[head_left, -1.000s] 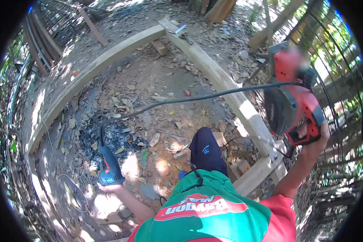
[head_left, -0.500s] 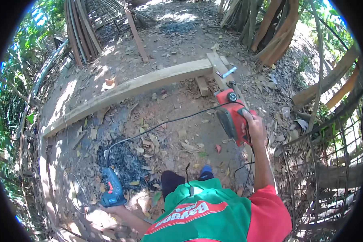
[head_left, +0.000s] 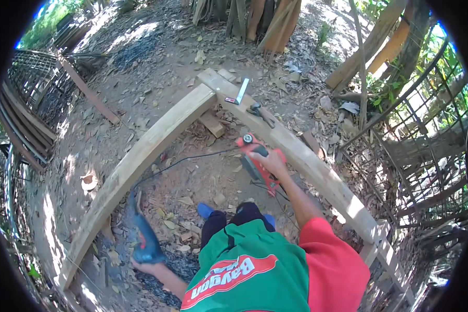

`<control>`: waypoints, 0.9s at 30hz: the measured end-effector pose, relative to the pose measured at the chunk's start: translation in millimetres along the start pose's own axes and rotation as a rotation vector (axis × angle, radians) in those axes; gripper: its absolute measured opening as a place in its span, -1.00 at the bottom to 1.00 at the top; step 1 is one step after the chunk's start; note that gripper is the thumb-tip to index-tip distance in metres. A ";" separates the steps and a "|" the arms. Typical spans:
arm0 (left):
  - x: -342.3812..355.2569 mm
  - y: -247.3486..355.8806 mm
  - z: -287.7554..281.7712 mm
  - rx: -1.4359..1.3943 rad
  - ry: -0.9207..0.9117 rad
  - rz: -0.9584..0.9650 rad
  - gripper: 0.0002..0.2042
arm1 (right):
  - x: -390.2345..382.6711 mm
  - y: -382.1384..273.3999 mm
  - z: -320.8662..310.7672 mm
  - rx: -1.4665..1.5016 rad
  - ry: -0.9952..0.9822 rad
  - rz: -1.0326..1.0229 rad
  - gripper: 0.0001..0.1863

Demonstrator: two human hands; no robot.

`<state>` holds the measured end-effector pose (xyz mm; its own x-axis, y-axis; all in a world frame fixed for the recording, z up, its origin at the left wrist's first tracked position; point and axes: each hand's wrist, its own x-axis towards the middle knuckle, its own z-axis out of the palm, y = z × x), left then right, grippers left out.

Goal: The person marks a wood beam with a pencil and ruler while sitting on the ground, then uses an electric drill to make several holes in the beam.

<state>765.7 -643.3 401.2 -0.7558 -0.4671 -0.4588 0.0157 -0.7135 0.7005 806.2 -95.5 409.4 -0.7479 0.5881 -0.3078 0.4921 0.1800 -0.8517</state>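
My right hand (head_left: 270,162) is closed around the dark handle of a red electric planer (head_left: 273,182), held beside the inner edge of the right-hand wooden beam (head_left: 296,152). Low at the left, my left hand (head_left: 152,267) grips a blue corded drill (head_left: 146,236) with a red switch; the drill is slightly blurred. From its upper end a dark cord (head_left: 184,160) runs across to the planer. On the right beam, near the corner, lie a try square (head_left: 240,93) and a dark tool (head_left: 262,114) whose kind I cannot make out.
Another long beam (head_left: 140,152) meets the right one at the far corner, with a short wood block (head_left: 211,125) beneath. Dry leaves litter the dirt. A metal lattice (head_left: 416,161) stands at right, tree trunks (head_left: 281,26) behind, and poles (head_left: 28,122) lean at left.
My view has turned rightward, so the beam corner and trunks sit further left. The planer has moved off the right beam to its inner side. Both tools stay in my hands.
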 end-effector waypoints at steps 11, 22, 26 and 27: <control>43.0 -81.0 384.3 -0.013 -1.034 -0.598 -0.56 | -15.6 106.2 67.8 -0.455 0.014 0.572 -0.35; -53.8 -341.7 544.4 0.576 -0.948 -0.457 -0.48 | 2.1 134.0 3.6 -0.208 -0.040 0.417 -0.16; 14.8 -452.0 511.4 1.026 -0.864 -0.029 -0.47 | 27.2 117.8 -61.9 0.137 0.068 0.401 -0.49; 33.0 -462.8 500.8 1.138 -0.888 0.056 -0.46 | 34.7 121.5 -81.3 0.389 0.106 0.494 -0.59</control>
<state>405.6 -67.0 335.6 -0.9278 0.2953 -0.2282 -0.1416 0.2872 0.9473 876.3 10.9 329.7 -0.4160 0.6068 -0.6773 0.5552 -0.4205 -0.7176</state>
